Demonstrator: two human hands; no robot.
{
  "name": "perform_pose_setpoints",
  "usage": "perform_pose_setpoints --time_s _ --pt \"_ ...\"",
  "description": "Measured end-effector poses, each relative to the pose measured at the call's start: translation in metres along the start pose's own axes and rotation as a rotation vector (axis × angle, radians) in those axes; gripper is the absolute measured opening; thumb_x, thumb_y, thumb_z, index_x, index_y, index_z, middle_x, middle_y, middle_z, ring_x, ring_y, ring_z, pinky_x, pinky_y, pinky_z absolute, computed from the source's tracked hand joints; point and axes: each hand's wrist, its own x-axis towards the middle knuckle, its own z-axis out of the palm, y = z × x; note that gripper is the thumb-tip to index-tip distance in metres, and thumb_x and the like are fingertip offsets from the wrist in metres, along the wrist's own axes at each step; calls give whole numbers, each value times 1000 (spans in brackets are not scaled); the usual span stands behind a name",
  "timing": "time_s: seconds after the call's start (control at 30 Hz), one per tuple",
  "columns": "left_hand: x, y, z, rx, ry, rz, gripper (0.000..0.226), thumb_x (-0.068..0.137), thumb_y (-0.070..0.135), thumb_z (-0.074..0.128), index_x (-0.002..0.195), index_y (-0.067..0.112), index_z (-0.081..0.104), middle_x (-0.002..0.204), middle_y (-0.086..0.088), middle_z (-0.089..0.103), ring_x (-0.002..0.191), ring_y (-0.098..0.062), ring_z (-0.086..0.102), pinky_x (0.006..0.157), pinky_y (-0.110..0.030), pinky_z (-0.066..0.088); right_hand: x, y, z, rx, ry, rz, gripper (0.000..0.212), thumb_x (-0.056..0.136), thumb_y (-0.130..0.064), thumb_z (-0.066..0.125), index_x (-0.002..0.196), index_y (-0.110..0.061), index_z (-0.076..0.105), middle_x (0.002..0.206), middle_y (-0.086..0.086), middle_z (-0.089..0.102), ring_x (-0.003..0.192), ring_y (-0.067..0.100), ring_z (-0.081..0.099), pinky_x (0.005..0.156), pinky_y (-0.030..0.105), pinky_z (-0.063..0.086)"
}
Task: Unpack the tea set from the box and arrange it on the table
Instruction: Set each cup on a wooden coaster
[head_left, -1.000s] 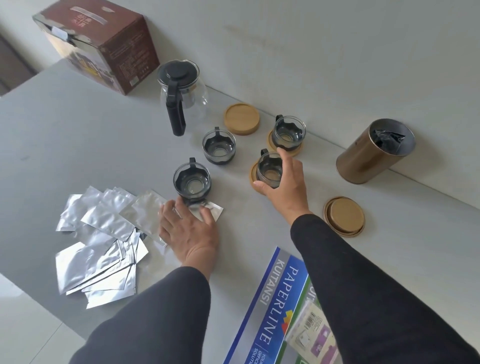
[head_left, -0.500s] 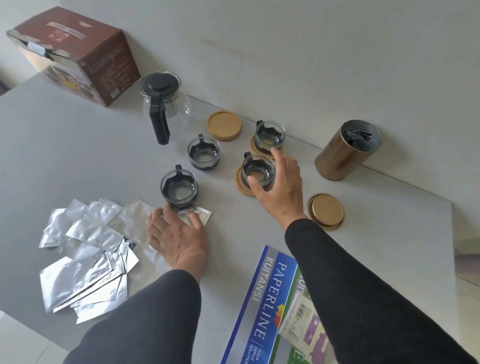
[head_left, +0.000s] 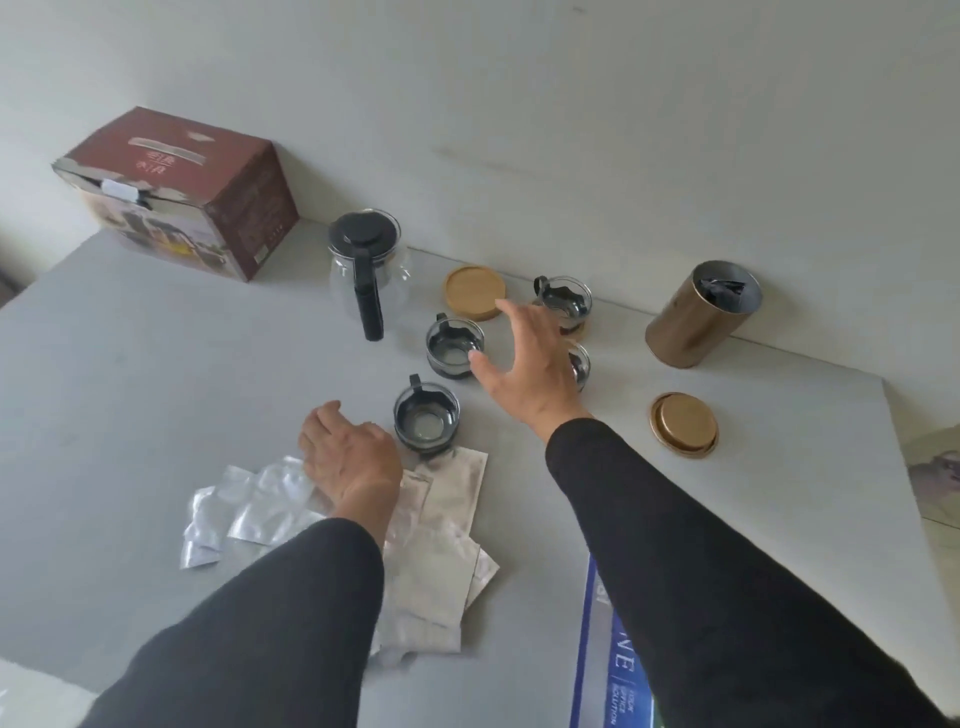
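Maroon printed cardboard box (head_left: 179, 192), square-cornered with a torn taped flap, at ten o'clock on the matte grey table (head_left: 156, 389), against the pale wall. Crinkled silver foil sachets (head_left: 260, 514), flat and shiny, fanned at seven o'clock under the left hand (head_left: 348, 457); fingers loosely curled, grasping nothing, just beside the nearest glass cup with black holder (head_left: 426, 418). Clear rounded glass teapot with black lid and handle (head_left: 366, 265) at eleven o'clock, upright near the wall. Second glass cup in a black holder (head_left: 452, 345) between teapot and right hand (head_left: 530, 364). Round bamboo coaster (head_left: 472, 292), bare, at twelve o'clock. Right hand raised, fingers spread and released, thumb tip near the second cup's rim, partly hiding a third glass cup (head_left: 581, 364); fourth glass cup on a bamboo coaster (head_left: 563, 304) just behind the fingertips. Bronze metal cylinder canister (head_left: 698, 312), open, tilted, dark packet inside, at one o'clock; round bronze lid (head_left: 684, 423) flat at three o'clock, well apart. Blue printed paper pack (head_left: 618, 654) at five o'clock, over the near edge. Open grey surface left of the sachets and right of the lid up to the table's right edge.
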Motion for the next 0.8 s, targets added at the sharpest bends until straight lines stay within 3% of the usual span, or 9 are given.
perform_pose_setpoints --time_s 0.17,0.27,0.37,0.57,0.8 --pt "61 -21 -8 168 -176 86 55 90 27 45 140 9 32 148 -7 26 139 -26 20 109 -43 24 13 -27 45 -35 -59 142 70 76 -43 66 136 -16 40 126 9 47 119 27 42 98 42 41" --pt "80 -20 -8 321 -372 132 68 94 41 36 151 19 6 159 -4 -7 146 -26 -12 117 -47 5 20 -34 62 -94 -86 262 76 75 -44 68 140 -20 35 130 10 42 121 27 39 97 38 38" --pt "85 -21 -7 391 -542 152 73 96 53 22 149 22 -17 153 -6 -33 140 -30 -32 115 -52 -13 22 -36 71 -142 -102 336 79 74 -44 69 140 -22 32 131 10 40 121 28 39 95 37 38" --pt "89 -25 -16 369 -652 165 77 93 59 21 146 26 -24 147 -6 -43 134 -31 -41 110 -52 -21 24 -38 82 -154 -197 429 84 73 -47 72 141 -25 28 135 10 35 126 28 36 98 39 39" --pt "90 -24 -19 372 -685 180 79 93 61 19 145 25 -27 145 -9 -46 133 -34 -42 109 -54 -22 33 -33 88 -124 -192 465 93 72 -49 75 145 -19 25 139 11 37 129 29 37 101 43 40"
